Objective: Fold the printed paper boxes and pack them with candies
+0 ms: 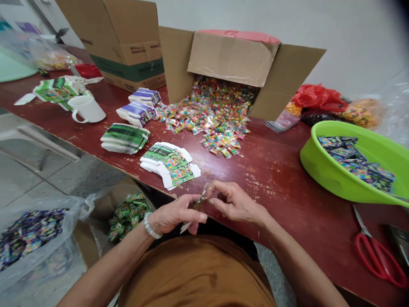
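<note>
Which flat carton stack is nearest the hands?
The fanned green stack at the table edge, just beyond the left hand and right hand. The neater green stack and the purple cartons lie farther back left.

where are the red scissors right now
In the head view the red scissors lie on the dark red table at the lower right, just below the green basin and well right of the right hand.
</note>
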Available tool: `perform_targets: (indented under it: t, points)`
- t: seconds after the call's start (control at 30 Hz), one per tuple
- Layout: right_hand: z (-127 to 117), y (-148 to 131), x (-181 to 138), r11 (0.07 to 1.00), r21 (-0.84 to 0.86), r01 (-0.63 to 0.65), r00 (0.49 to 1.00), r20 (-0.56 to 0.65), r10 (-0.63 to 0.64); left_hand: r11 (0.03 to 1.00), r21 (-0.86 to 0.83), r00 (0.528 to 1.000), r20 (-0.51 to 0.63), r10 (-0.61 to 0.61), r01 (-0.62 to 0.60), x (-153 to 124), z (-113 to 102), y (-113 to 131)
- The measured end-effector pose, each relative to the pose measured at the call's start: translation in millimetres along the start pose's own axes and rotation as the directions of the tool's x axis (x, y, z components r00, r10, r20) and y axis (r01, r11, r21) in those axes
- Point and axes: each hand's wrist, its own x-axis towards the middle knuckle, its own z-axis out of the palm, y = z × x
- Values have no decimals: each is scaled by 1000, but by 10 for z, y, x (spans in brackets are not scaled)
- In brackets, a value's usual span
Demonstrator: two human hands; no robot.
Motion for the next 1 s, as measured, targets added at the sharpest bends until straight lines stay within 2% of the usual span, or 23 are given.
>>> perform_targets:
  t: [0.1, 0.17, 0.27, 0.3, 0.33, 0.4, 0.47, 0.5, 0.63, 0.7, 0.8, 0.9, 1.0]
  points:
    - [-14, -3, -12, 987, 149, -55, 998, 50, 48, 1000, 20, 999, 34, 15, -16, 17, -4, 5]
    - [4, -34, -19, 970, 235, -54, 993, 119, 26, 999, 37, 998, 62, 25, -27, 45, 13, -7]
    - [42, -87, -20, 973, 227, -40, 976, 216, -11, 998, 7, 996, 64, 57, -58, 88, 42, -36]
    - [47, -89, -17, 970, 236, -55, 978, 209, 4, 998, -3, 997, 45, 60, -60, 95, 45, -43]
    - [48, -77, -13, 961, 264, -77, 986, 161, 35, 998, -4, 998, 19, 58, -58, 98, 45, -49]
    - [42, -10, 1, 939, 325, -114, 990, -36, 133, 998, -15, 997, -57, 58, -59, 95, 38, -58]
    - [56, 89, 18, 934, 330, -136, 947, -233, 220, 994, -64, 987, -138, 76, -85, 95, 39, -70]
    - [81, 137, 28, 935, 321, -150, 931, -272, 243, 990, -96, 982, -166, 88, -105, 102, 47, -80]
    - [261, 229, 71, 884, 418, -210, 936, -176, 306, 976, -114, 962, -225, 154, -183, 176, 97, -120]
    - [322, 223, 88, 874, 437, -213, 916, -222, 334, 970, -12, 930, -287, 228, -242, 209, 106, -134]
    - [312, 195, 96, 898, 383, -217, 886, -309, 346, 939, 160, 832, -435, 345, -306, 213, 98, -166]
    - [280, 167, 88, 902, 374, -216, 895, -293, 336, 912, 174, 732, -549, 404, -372, 180, 119, -214]
    - [330, 147, 88, 839, 512, -183, 859, -332, 390, 882, 167, 681, -579, 449, -440, 147, 180, -250]
